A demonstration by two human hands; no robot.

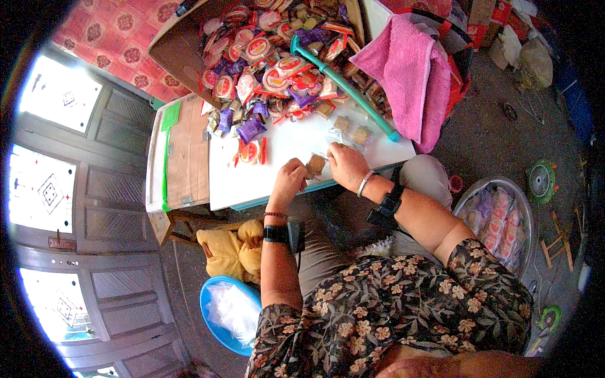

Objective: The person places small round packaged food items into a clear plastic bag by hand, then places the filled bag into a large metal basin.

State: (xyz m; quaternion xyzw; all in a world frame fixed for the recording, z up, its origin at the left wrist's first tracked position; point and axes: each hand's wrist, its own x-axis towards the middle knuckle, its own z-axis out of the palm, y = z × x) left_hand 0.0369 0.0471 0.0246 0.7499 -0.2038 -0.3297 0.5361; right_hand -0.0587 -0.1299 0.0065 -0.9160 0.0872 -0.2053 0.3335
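Observation:
Near the front edge of a white board [227, 184], a small brown square snack in clear wrapping [315, 165] lies between my two hands. My left hand [289, 177] pinches the wrapping at its left side. Fingertips of my right hand [347, 165] are closed at the wrapping's right side. Two similar clear-wrapped snacks [361, 134] lie beyond my right hand. A red and white packet [249, 152] and a purple packet [251, 129] rest to the left, below a large heap of wrapped snacks [274, 80]. A teal plastic rod [350, 90] lies across the heap's right side.
A cardboard box side [182, 52] borders the heap. A pink towel [406, 71] hangs at the right. A green fly swatter [166, 156] lies on the left box. Below are a blue basin of white plastic bags [204, 307] and a metal basin with filled packs [527, 222].

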